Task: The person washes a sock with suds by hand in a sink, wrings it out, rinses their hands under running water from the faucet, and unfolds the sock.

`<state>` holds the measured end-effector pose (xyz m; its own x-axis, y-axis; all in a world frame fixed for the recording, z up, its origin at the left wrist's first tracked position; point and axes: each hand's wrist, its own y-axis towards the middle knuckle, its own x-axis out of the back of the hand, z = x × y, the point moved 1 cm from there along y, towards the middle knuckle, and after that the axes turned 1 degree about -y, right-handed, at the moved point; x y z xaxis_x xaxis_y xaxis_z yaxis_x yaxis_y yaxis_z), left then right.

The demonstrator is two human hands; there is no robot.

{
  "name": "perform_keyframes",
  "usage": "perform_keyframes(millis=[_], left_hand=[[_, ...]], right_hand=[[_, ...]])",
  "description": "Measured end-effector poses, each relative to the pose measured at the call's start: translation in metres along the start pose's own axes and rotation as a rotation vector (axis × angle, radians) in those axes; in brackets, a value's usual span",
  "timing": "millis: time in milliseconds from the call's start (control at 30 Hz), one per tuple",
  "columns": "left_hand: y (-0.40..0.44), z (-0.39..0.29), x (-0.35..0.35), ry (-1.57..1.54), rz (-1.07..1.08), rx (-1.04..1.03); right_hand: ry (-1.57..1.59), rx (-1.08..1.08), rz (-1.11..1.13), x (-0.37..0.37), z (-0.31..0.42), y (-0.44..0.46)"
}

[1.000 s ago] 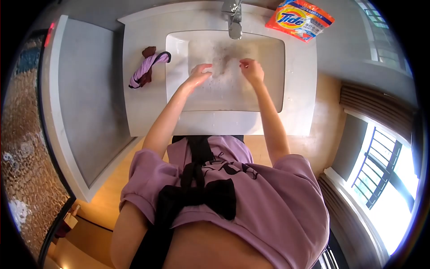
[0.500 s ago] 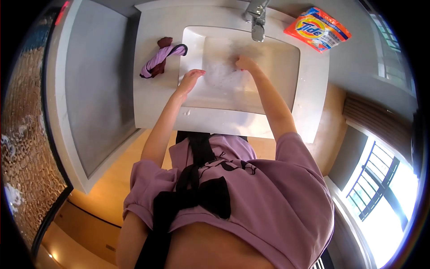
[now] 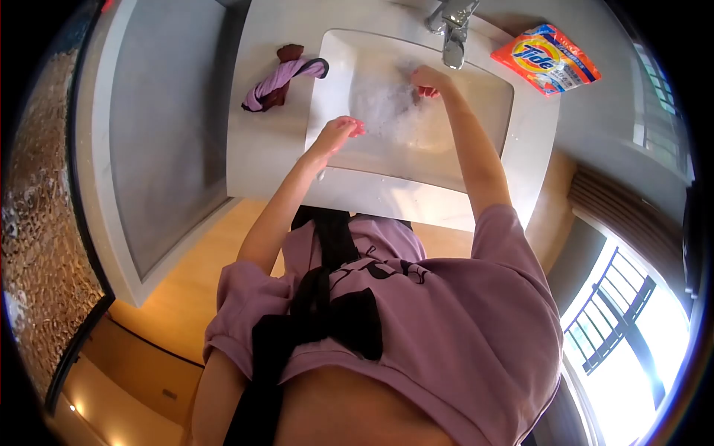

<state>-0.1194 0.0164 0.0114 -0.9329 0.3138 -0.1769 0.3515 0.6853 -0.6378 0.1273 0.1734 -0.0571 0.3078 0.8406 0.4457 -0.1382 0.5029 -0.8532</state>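
A white rectangular sink (image 3: 476, 167) holds cloudy, sudsy water (image 3: 383, 111). My right hand (image 3: 431, 80) is over the water near the back, below the faucet, with its fingers curled inward. Whatever may be in those fingers is too small or hidden to make out; a dark patch shows in the water beside them. Above the sink's left front part hangs my left hand (image 3: 342, 134), its fingers loosely bent and apart, holding nothing that I can see. A twisted purple cloth (image 3: 277, 80) with black edging lies on the left counter, together with a maroon cloth (image 3: 290, 52).
The chrome faucet (image 3: 454, 44) reaches over the sink's back edge. An orange Tide detergent bag (image 3: 545, 59) lies on the back right corner. A grey panel (image 3: 167, 134) stands at the left, and a barred window (image 3: 613, 312) is at the lower right.
The view has shifted, so the sink appears farther up and right. My left hand has come slightly towards me, its fingers more bent. My right hand has turned, showing its curled fingers.
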Motion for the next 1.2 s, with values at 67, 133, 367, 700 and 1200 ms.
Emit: perform_keyframes(millis=[67, 133, 367, 700, 1200], left_hand=[[-0.001, -0.010, -0.003, 0.027, 0.013, -0.004], [-0.003, -0.032, -0.008, 0.005, 0.054, -0.069], [0.014, -0.181, -0.063, -0.127, 0.021, -0.481], [0.118, -0.217, -0.087, -0.591, 0.261, -0.225], [0.153, -0.207, -0.069, -0.562, 0.120, -0.186]], right_hand=[[0.220, -0.025, -0.035, 0.012, -0.001, -0.030], [0.380, 0.100, -0.169, 0.014, -0.006, -0.060], [1.156, 0.305, -0.388, -0.017, -0.017, -0.101], [1.699, 0.356, -0.477, -0.023, 0.009, -0.105], [1.007, 0.306, -0.713, -0.009, 0.021, -0.095]])
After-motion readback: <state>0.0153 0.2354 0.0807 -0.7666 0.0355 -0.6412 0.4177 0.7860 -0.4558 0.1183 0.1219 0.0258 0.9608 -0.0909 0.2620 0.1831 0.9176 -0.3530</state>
